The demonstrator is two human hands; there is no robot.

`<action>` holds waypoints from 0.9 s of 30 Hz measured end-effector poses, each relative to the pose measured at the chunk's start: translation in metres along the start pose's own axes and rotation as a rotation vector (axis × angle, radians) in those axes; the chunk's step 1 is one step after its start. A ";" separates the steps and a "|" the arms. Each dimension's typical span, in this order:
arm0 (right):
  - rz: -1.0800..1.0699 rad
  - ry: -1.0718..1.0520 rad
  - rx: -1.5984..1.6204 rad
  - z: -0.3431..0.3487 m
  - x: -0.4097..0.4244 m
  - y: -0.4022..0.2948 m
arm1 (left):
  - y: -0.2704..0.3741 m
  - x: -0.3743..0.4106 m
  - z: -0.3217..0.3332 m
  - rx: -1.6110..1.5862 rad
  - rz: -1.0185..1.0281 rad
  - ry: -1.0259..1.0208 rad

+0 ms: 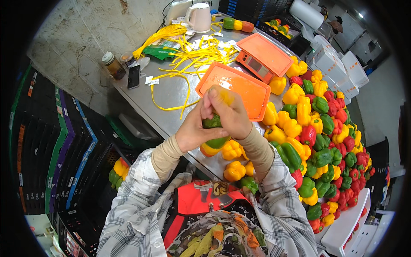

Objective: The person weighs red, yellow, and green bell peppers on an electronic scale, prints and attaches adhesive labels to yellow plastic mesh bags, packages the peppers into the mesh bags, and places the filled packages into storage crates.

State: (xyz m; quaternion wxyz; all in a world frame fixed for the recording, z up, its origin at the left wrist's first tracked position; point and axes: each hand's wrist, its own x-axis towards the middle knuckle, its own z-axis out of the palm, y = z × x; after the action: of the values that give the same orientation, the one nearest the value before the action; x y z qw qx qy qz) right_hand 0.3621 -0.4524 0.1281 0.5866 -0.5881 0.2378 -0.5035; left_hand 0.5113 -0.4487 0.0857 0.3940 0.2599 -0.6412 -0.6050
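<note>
Before my body, my left hand (192, 128) is wrapped around a green bell pepper (216, 141), with a yellow and orange pepper (208, 150) showing just under it. My right hand (229, 110) lies over the upper part of the green pepper, its thumb and fingers near something yellow, blurred. Behind the hands is an orange plastic tray (237, 86). Yellow straps with white tags (189, 54) lie spread on the metal table (170, 123). A large heap of yellow, green and red bell peppers (324, 154) covers the right side.
An orange scale (265, 56) stands beyond the tray. A bundled row of peppers (238, 25), a kettle (199, 19), a phone (133, 76) and a jar (113, 66) are on the table. Stacked black crates (41, 144) stand left; white foam boxes (330, 64) at right. A distant person (336, 25) is visible.
</note>
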 end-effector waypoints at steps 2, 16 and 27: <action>0.067 0.016 0.182 -0.007 0.003 0.005 | -0.001 0.002 0.003 -0.050 -0.006 -0.008; -0.007 0.095 0.328 -0.006 0.037 -0.020 | 0.002 0.002 0.019 0.731 0.281 0.204; -0.444 -0.491 -1.544 -0.003 -0.029 -0.065 | -0.026 -0.002 0.021 0.181 0.097 0.274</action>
State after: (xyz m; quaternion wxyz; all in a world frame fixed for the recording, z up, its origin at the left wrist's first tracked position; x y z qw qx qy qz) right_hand 0.3288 -0.4157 0.1788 -0.0584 -0.9503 0.2601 -0.1608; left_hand 0.4917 -0.4387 0.0612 0.4815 0.3432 -0.6453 -0.4838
